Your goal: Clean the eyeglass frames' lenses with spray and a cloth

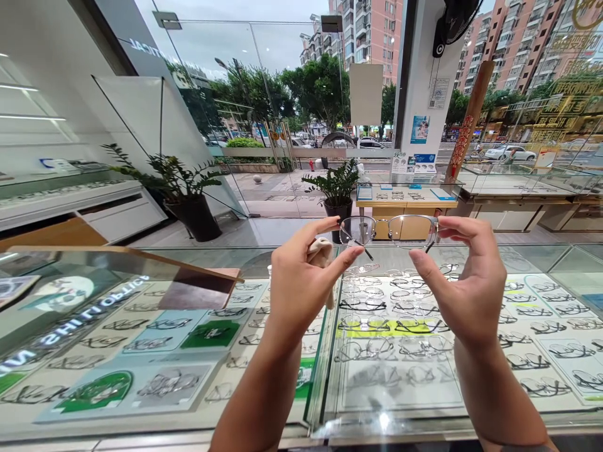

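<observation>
A pair of thin-rimmed eyeglasses (pixel 382 221) is raised above the glass display case, held level between both hands with the lenses facing the window. My left hand (pixel 301 276) pinches the left end of the frame between thumb and index finger. A crumpled pale cloth (pixel 321 252) is tucked into that same hand, hanging below the palm. At the other end, my right hand (pixel 471 276) grips the frame's right side by the hinge, its thumb beneath. The dark temple tips show below the lenses.
Beneath my hands, a glass display case (pixel 330 402) holds rows of eyeglasses. On the left counter sits a slanted wooden-edged board (pixel 198 289). Past the counter are potted plants (pixel 195 216), a wooden-fronted display cabinet (pixel 407 210) and glass doors facing a street.
</observation>
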{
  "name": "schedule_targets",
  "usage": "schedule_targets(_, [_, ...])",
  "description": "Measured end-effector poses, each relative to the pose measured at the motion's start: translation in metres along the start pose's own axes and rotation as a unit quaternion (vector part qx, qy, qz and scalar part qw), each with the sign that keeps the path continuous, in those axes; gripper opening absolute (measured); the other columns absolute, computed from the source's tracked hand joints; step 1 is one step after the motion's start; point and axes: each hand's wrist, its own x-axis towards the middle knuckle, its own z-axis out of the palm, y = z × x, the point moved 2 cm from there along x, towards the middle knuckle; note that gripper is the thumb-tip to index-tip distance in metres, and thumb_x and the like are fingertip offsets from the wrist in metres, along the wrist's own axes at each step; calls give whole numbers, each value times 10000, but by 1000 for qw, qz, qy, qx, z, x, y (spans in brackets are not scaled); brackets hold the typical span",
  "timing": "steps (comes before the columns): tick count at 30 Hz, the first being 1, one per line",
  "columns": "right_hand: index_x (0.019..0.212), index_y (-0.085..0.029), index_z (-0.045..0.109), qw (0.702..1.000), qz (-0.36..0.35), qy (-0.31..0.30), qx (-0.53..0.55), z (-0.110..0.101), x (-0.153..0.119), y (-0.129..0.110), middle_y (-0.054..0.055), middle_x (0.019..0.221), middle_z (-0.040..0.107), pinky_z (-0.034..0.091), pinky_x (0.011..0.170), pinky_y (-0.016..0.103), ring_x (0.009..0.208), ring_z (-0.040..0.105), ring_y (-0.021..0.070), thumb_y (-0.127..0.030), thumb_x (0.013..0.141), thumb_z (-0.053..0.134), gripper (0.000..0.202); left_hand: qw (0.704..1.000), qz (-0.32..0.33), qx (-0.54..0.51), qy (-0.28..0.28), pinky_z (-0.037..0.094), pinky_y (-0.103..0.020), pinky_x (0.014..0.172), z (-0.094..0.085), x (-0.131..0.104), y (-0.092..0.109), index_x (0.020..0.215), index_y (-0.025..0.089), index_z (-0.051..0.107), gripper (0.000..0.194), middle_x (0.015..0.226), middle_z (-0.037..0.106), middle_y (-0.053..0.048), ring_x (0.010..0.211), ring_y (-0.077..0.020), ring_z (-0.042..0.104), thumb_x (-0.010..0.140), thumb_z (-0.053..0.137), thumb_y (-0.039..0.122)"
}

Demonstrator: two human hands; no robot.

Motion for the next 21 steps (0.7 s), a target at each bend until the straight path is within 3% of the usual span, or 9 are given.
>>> schedule_targets(4, [1214, -251, 640, 1000, 3, -2, -7, 0, 0, 0, 60, 1112, 662, 552, 952, 457, 1027, 640, 247, -387, 898, 773, 368, 1000, 12, 5, -3, 392, -229, 392, -1, 1, 1, 1156, 221, 755, 432, 644, 643, 47, 404, -54, 327, 835, 857, 492])
schedule_targets(10, [1211, -247, 643, 1000, 2, -3, -4, -1, 0, -1, 60, 1111, 665, 551, 947, 451, 1026, 639, 245, -379, 901, 774, 361, 1000, -1, -3, -5, 377, -236, 381, 0, 0, 0, 1138, 227, 759, 428, 483, 426, 111, 379, -67, 279, 834, 853, 513])
schedule_targets(12, [1206, -246, 646, 1000, 0, 0, 4, -1, 0, -2, 56, 1110, 664, 545, 948, 443, 1025, 637, 239, -365, 898, 780, 356, 1000, -6, -4, -6, 381, -241, 387, -1, 0, 0, 1138, 226, 758, 431, 480, 416, 113, 381, -69, 284, 832, 855, 514])
schedule_targets(16, [1204, -249, 651, 1000, 4, 1, 5, -1, 0, -2, 56, 1109, 668, 541, 954, 451, 1026, 639, 243, -377, 891, 780, 362, 1000, -3, 3, -6, 383, -249, 412, -1, 0, 0, 1133, 217, 752, 444, 568, 560, 78, 408, -66, 311, 827, 860, 519])
schedule_targets(19, [1216, -246, 654, 1000, 25, -9, -4, -1, 0, -1, 59, 1113, 680, 542, 955, 455, 1020, 649, 242, -402, 900, 763, 369, 999, 20, 24, 25, 397, -247, 448, -1, -1, 0, 1138, 211, 744, 471, 816, 724, 1, 477, -64, 403, 815, 872, 528])
schedule_targets(21, [1223, -239, 660, 998, 49, -26, -10, -1, 0, 2, 62, 1114, 697, 546, 951, 453, 1015, 660, 240, -422, 909, 750, 374, 997, 45, 43, 54, 409, -242, 474, -1, -3, -1, 1137, 210, 740, 478, 979, 756, -42, 549, -73, 487, 808, 879, 528])
